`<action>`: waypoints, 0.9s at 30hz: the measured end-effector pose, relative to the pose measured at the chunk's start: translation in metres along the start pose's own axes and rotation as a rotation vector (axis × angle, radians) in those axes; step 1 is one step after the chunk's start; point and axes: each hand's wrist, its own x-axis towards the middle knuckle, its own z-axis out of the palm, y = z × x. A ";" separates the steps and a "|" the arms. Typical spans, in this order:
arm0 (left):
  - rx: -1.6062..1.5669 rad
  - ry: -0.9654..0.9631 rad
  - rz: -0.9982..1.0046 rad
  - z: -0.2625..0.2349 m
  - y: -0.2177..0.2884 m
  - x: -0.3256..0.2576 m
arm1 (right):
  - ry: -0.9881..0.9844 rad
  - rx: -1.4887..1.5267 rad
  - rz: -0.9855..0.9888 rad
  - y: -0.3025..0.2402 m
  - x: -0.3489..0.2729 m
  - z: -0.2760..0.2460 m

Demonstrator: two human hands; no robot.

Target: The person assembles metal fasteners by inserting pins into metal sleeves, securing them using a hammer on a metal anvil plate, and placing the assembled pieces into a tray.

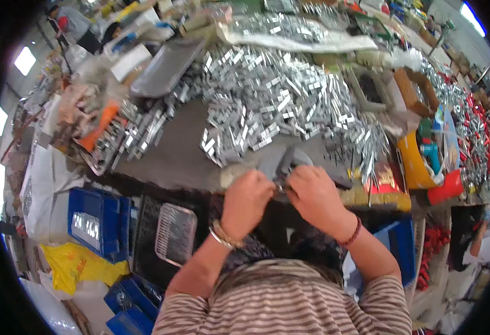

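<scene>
At the table's front edge, my left hand (249,198) and my right hand (316,195) are close together, fingers bent and pinched. A small shiny piece shows between the fingertips, mostly hidden, and I cannot make out its kind. Just behind the hands stands a grey angular object (285,161). A whitish lump (235,174) lies beside my left hand. Beyond them spreads a large heap of shiny metal strips (278,95). Small dark parts (337,152) lie to the right of the heap's near edge.
A metal tray (167,68) lies at the heap's left, near orange-handled scissors (100,127). A yellow container (414,162) stands at right. Below the table on the left are a blue crate (99,223) and a wire-like metal basket (176,233). Other people are in the background.
</scene>
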 end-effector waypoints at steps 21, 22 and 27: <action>-0.077 -0.047 -0.055 0.008 -0.010 0.002 | 0.085 -0.127 0.259 0.038 -0.028 -0.017; -0.072 -0.036 -0.029 0.007 -0.011 0.001 | 0.137 -0.054 0.278 0.032 -0.028 -0.019; -0.079 -0.029 -0.044 0.010 -0.007 -0.008 | 0.049 0.121 0.341 -0.002 -0.051 -0.040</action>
